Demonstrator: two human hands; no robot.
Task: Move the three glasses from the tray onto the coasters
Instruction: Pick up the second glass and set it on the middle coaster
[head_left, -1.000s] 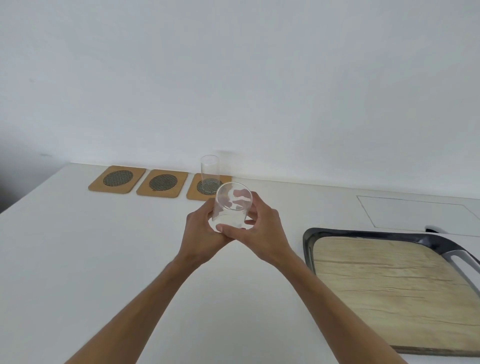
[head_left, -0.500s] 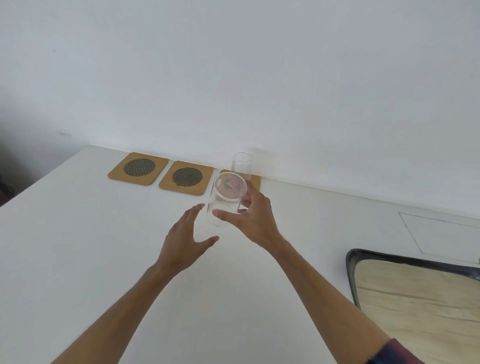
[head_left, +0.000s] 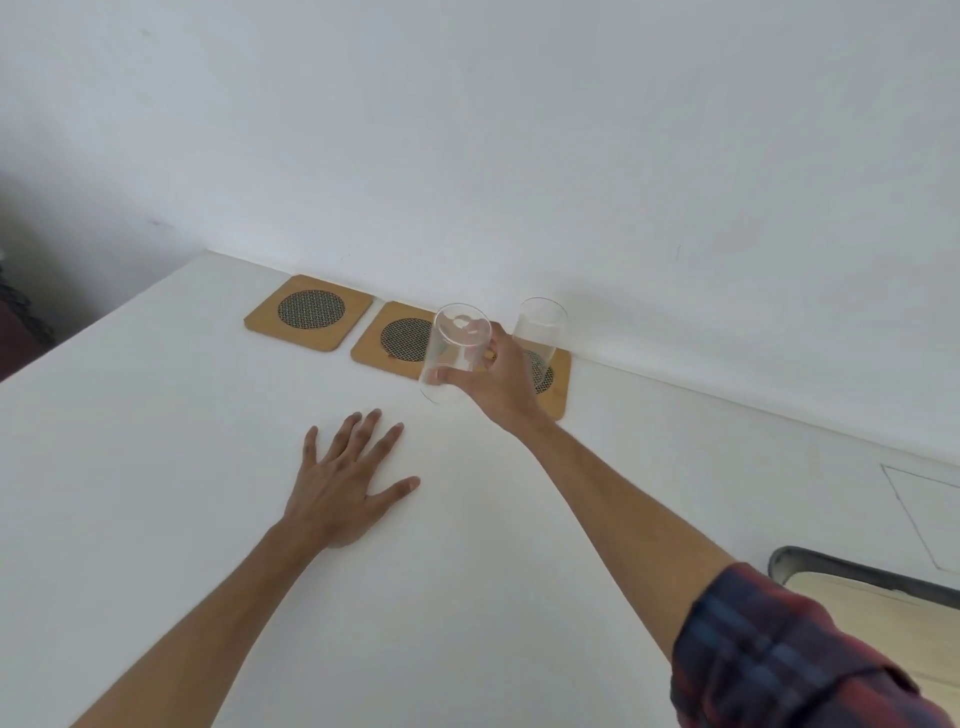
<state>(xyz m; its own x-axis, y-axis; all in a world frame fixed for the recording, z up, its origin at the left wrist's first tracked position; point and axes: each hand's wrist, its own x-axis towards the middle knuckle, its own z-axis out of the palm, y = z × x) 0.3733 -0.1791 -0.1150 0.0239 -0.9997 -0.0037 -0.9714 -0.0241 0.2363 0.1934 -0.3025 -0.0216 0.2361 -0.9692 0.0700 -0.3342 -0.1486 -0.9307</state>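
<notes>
**A:** ok so what's on the desk right now? biggest stuff first pls

**B:** big white desk running up to a white wall. The tray is only a corner peeking in, well off to the right of the middle coaster, dark rim with a pale wood-look inside. No glass on the bit of it you can see.

**A:** and the hands?

**B:** left hand is flat on the desk, fingers spread, holding nothing, nearer the camera than the middle coaster. right hand is reaching out from a plaid sleeve and is wrapped around a clear glass.

**A:** where's that glass exactly?

**B:** up in the air, tilted so the mouth faces the camera, over the right part of the middle coaster. Not set down.

**A:** other coasters?

**B:** left coaster just beside the middle one, bare. Right coaster on the other side, partly hidden behind the right hand, and a second glass stands upright on it. All three sit along the wall.
</notes>
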